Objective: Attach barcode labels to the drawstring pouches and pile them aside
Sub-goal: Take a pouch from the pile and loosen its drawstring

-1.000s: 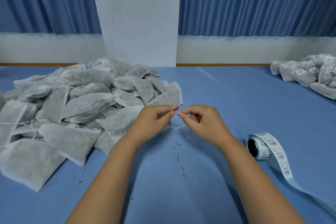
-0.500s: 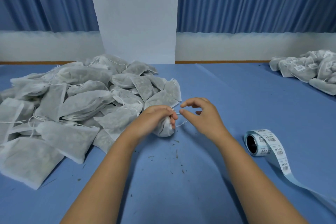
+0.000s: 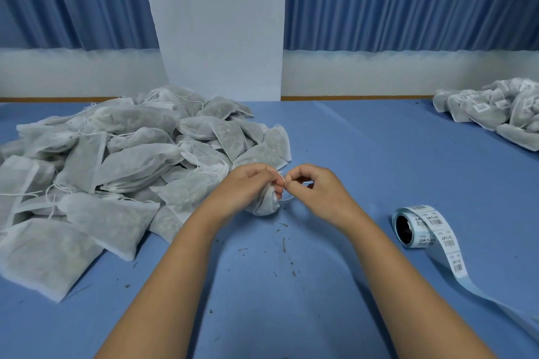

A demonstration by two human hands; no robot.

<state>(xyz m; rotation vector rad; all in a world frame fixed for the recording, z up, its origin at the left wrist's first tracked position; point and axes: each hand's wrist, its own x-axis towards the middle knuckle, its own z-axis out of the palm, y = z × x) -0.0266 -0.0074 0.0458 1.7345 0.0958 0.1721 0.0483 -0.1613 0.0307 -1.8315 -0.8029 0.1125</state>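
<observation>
The left hand (image 3: 248, 188) holds a drawstring pouch (image 3: 264, 207) on the blue counter (image 3: 291, 300). The right hand (image 3: 318, 195) pinches its white string (image 3: 287, 199).

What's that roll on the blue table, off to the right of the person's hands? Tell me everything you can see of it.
The label roll stands on edge on the blue table, dark hollow core facing the camera. Pale blue backing tape carries white rectangular labels with black barcodes and text too small to read. An unwound strip trails across the table toward the picture's lower right edge. Only the table touches it; the right hand is apart, to its left.
</observation>
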